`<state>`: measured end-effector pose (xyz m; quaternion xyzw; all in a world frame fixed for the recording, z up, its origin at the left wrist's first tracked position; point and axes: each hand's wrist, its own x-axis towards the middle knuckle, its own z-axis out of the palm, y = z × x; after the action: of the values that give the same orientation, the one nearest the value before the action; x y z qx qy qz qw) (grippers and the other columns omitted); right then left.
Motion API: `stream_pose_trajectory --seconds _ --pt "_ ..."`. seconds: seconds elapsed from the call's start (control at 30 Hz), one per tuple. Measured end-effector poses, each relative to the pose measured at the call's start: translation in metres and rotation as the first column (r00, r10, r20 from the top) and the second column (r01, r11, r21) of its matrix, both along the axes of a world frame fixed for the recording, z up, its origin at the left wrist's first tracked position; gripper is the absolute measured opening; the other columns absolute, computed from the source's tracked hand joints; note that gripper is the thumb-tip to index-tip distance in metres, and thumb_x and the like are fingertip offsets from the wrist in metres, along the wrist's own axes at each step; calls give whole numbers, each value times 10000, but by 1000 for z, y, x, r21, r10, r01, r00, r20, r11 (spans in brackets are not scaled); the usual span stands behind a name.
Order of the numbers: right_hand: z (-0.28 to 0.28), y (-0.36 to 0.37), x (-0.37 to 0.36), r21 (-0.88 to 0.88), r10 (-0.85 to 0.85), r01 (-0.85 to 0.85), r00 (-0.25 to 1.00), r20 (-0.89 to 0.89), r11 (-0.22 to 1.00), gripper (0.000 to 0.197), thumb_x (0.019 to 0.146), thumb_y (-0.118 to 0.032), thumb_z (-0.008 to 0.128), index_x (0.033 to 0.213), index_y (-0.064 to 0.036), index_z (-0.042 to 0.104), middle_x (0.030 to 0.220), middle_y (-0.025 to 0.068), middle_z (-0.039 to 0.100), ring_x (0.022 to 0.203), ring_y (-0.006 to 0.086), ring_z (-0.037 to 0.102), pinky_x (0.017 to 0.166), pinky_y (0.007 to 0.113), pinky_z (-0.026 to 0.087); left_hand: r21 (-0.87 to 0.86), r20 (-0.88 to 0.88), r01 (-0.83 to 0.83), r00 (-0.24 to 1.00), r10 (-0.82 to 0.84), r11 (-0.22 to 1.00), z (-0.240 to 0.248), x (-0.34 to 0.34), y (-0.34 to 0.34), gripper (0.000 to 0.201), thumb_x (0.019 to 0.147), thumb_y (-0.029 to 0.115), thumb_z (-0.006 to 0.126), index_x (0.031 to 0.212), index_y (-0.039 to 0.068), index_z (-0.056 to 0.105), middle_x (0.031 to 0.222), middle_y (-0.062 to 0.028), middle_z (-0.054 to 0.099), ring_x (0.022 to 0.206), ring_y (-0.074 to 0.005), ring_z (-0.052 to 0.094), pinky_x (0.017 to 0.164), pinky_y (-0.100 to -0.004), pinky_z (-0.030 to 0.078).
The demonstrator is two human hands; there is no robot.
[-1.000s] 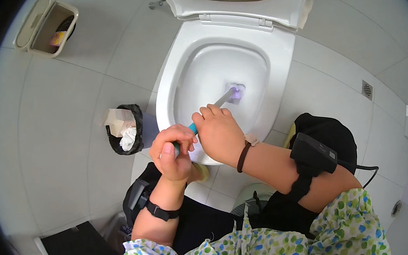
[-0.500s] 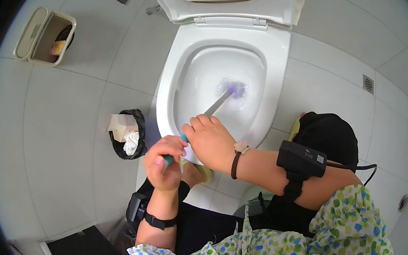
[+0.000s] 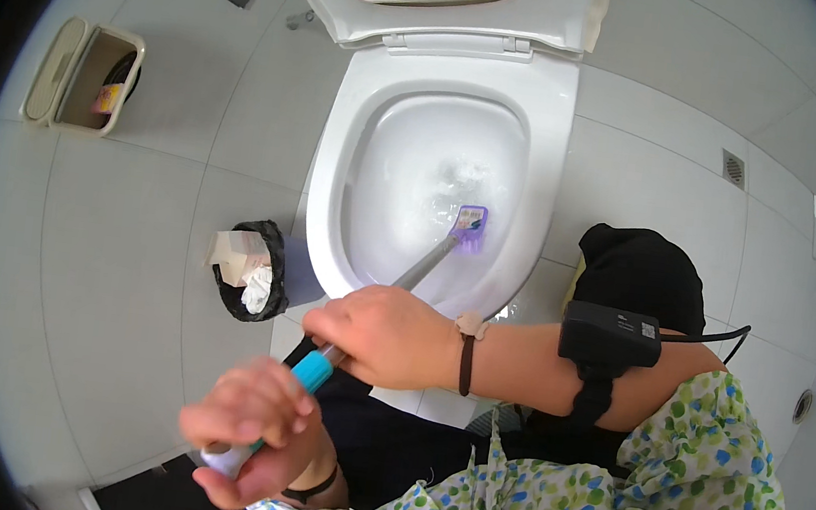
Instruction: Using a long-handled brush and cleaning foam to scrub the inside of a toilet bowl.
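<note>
Both hands grip a long-handled toilet brush (image 3: 427,261). Its purple head lies against the inner right side of the white toilet bowl (image 3: 336,171), above the water. My left hand (image 3: 253,419) is closed round the white and turquoise end of the handle, at the lower left. Farther up, my right hand (image 3: 384,335) wraps the grey shaft just beyond the turquoise part, over the front rim of the bowl. The raised toilet seat (image 3: 445,17) leans back at the far side.
Left of the toilet stands a small bin (image 3: 271,305) lined with a black bag, holding a carton and crumpled tissue. A beige lidded box (image 3: 83,107) hangs on the left, lid open. A floor drain (image 3: 733,168) lies right of the toilet.
Both hands have drawn back and down to the left, pulling the brush. Its purple head has come out of the water toward the near right side of the bowl.
</note>
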<state>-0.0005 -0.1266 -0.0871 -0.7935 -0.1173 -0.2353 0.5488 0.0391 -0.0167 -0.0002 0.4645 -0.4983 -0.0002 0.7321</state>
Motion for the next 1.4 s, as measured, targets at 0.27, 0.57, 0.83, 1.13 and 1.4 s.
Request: stream_pose_trajectory --seconds 0.27,0.57,0.83,1.13,1.4 --pt "-11 -5 6 81 -115 128 982 -152 988 211 616 5 609 798 -84 552 729 111 580 779 314 572 708 404 419 186 -9 -169 985 174 968 -24 -7 -12 363 870 396 354 779 59 450 472 -10 348 440 -149 357 436 -261 330" --pt "-63 -27 29 239 -197 229 969 -151 944 154 608 -56 670 721 -53 566 715 138 567 713 343 547 623 401 431 383 -22 -20 999 31 924 -69 25 -27 478 891 480 475 848 4 503 652 -69 485 584 -171 461 546 -287 378" --pt "20 19 5 220 -85 85 996 -11 972 294 705 14 559 983 -43 484 897 156 501 882 350 490 790 410 394 85 139 141 979 -152 986 25 40 -10 496 901 478 407 902 2 548 438 5 399 360 -114 354 376 -268 304" --pt "-46 -51 40 176 -138 191 951 -276 966 163 816 -49 541 976 -21 550 863 105 603 846 230 589 746 339 464 440 -185 129 981 -51 889 -44 56 -49 262 879 246 533 842 -7 594 770 -47 576 719 -121 529 666 -248 428" --pt "-32 -77 35 -180 -93 45 959 -269 983 209 798 -121 607 986 -32 598 885 141 639 832 283 631 710 361 484 331 -180 260 961 -210 907 -19 67 -49 262 865 260 594 861 -2 608 795 -45 598 765 -117 550 694 -249 440"
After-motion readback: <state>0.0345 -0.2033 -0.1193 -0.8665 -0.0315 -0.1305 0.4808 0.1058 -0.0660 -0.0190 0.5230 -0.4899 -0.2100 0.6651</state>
